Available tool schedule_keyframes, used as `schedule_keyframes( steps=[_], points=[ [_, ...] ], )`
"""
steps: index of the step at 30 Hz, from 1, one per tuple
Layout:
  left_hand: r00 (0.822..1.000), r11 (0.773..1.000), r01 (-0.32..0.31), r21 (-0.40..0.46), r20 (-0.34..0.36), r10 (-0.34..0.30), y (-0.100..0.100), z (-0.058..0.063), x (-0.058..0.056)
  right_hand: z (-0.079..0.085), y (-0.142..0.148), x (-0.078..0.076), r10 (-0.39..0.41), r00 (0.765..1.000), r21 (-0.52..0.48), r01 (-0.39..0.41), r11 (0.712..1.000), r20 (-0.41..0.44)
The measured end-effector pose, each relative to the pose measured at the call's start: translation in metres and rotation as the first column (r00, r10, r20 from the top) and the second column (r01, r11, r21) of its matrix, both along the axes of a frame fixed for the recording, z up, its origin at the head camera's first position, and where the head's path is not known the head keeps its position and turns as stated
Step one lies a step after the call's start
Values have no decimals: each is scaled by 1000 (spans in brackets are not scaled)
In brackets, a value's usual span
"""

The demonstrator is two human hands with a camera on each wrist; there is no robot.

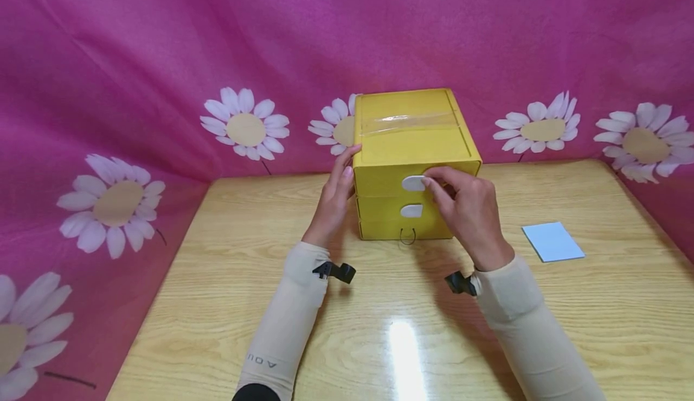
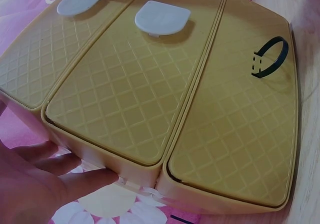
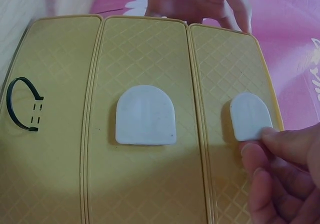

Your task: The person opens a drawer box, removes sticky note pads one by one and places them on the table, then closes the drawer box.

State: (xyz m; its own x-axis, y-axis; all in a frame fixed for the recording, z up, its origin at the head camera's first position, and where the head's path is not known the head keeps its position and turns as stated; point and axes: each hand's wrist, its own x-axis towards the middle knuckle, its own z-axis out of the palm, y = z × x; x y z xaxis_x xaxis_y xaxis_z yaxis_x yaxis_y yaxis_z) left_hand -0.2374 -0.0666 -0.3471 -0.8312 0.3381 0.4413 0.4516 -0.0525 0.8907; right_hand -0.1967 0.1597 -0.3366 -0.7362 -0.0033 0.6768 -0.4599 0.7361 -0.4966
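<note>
A yellow three-drawer box (image 1: 412,142) stands on the table with clear tape across its top. White rounded handles mark the top and middle drawers; a thin black loop (image 2: 280,58) serves the bottom one. My right hand (image 1: 472,208) pinches the edge of the top drawer handle (image 3: 250,116) between thumb and fingers. The middle drawer handle (image 3: 145,115) is untouched. Against the box's left side rests my left hand (image 1: 332,199), its fingers (image 2: 90,181) extended along the wall. All drawers look closed.
A light blue square pad (image 1: 553,242) lies on the wooden table (image 1: 347,353) to the right of the box. Behind stands a pink cloth (image 1: 303,40) printed with white daisies. Black wrist mounts sit on both sleeves.
</note>
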Motion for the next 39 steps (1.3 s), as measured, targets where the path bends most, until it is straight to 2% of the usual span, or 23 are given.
schedule_keyframes(
  steps=[5,12,25,33,39],
  points=[
    [1000,1000,-8,-4,-1,8,0,1,0,0,1,0,3,1000,-5,-3,1000,-4],
    [1000,1000,1,8,20,-1,1,-1,0,-1,2,2,0,999,-38,1,999,47],
    [1000,999,10,50,-21,-9,4,-1,-2,-3,4,1,-7,999,-90,11,996,52],
    [997,998,-64,-2,-40,63,3,-1,0,-4,4,0,-4,999,-104,8,995,40],
    [996,997,-74,-17,-49,73,4,1,1,-5,4,1,-3,999,-101,9,995,54]
  ],
)
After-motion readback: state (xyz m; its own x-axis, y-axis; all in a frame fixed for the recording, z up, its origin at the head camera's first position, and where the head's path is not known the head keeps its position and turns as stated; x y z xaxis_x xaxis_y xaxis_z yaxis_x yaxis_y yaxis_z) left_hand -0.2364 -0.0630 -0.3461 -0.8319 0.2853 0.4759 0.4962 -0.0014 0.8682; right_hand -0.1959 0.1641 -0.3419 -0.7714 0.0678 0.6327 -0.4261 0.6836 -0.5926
